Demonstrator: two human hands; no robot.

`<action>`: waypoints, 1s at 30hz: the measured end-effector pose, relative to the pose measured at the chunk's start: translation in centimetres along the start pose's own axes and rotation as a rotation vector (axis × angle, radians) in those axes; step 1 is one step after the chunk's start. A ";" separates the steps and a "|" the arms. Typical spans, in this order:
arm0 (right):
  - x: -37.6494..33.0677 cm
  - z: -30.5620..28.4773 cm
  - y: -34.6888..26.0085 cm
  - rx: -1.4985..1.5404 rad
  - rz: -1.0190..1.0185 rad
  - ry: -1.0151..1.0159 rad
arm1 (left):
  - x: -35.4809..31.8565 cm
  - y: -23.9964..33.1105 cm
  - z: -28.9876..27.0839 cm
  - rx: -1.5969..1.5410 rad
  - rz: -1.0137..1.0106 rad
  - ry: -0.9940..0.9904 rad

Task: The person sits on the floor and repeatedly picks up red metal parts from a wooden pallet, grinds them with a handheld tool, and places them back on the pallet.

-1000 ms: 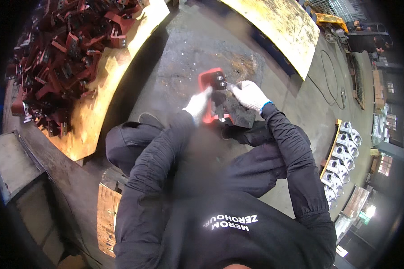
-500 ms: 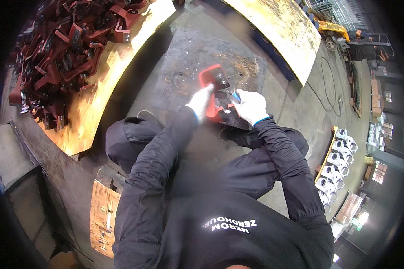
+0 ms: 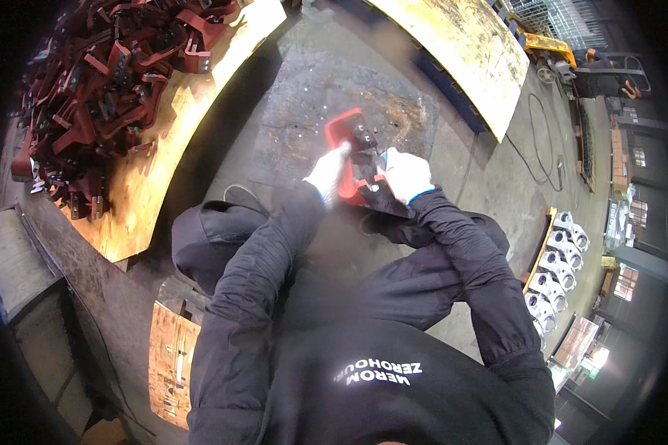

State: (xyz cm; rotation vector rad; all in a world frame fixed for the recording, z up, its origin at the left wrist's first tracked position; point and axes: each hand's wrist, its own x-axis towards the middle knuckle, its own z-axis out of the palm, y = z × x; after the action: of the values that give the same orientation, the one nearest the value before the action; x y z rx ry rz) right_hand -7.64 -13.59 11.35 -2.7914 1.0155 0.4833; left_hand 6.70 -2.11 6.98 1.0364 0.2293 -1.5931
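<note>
A red metal bracket (image 3: 341,132) with dark, bare faces and small bolt holes is held up in front of me, above the floor mat. My left hand (image 3: 329,173), in a white glove, is closed round its left edge. On the other side my right hand (image 3: 408,174), also gloved, is closed beside the bracket's inner opening. Its fingers pinch a slim tool that is mostly hidden by the glove; the earlier picture shows a blue part on it. The bracket's lower dark end reaches toward my right knee.
A big heap of similar red brackets (image 3: 100,96) lies on a wooden board (image 3: 193,111) at the left. A dark mat (image 3: 289,104) covers the floor ahead. Another wooden-topped table (image 3: 467,52) stands far right. Silver ring-shaped castings (image 3: 557,259) line a pallet at right, near a cable (image 3: 538,152).
My right hand has shifted slightly left and toward the bracket, and the tool's blue part is now covered. My left hand keeps its grip; the bracket has moved slightly left.
</note>
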 end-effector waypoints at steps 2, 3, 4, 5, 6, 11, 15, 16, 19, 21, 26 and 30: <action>-0.1 1.7 -0.5 0.215 -0.038 -0.061 | -0.1 -0.3 -0.2 -0.013 0.032 -0.078; -0.3 2.1 -0.3 0.299 -0.072 -0.105 | -0.1 -0.4 -0.2 -0.018 0.046 -0.117; -0.3 3.0 -0.1 0.365 -0.079 -0.104 | 0.0 -0.5 0.0 -0.009 0.016 -0.104; -0.1 4.2 0.3 0.429 -0.089 -0.096 | 0.1 -0.5 0.2 0.037 -0.007 -0.085; 0.1 5.3 0.8 0.435 -0.132 -0.108 | 0.2 -0.6 0.2 0.085 -0.031 -0.066; 1.1 3.9 1.0 0.768 0.073 -0.284 | -0.1 -1.0 1.4 0.510 0.061 0.078; -0.9 -1.1 -0.1 0.689 0.147 -0.077 | -0.2 -1.4 0.0 0.432 0.066 0.079; -1.1 -0.1 1.2 0.615 0.075 0.007 | 0.1 -1.5 0.2 0.372 0.082 0.051; -0.8 6.6 3.1 0.587 -0.023 0.193 | 1.0 -1.8 0.4 0.236 0.031 0.039; -0.1 11.0 3.8 0.940 0.117 -0.007 | 0.2 -1.3 1.9 0.278 0.039 0.063; -0.2 5.7 3.9 0.427 -0.228 -0.132 | 0.8 -1.8 3.1 0.167 0.054 -0.098; -2.0 2.1 4.5 0.716 0.220 -0.009 | 2.6 -0.4 1.5 -0.067 0.007 -0.180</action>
State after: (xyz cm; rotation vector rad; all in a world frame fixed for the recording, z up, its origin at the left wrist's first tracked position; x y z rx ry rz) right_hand -12.52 -15.36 10.02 -2.0564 1.2029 0.1099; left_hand 5.70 -4.81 5.83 0.8355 0.1555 -1.6510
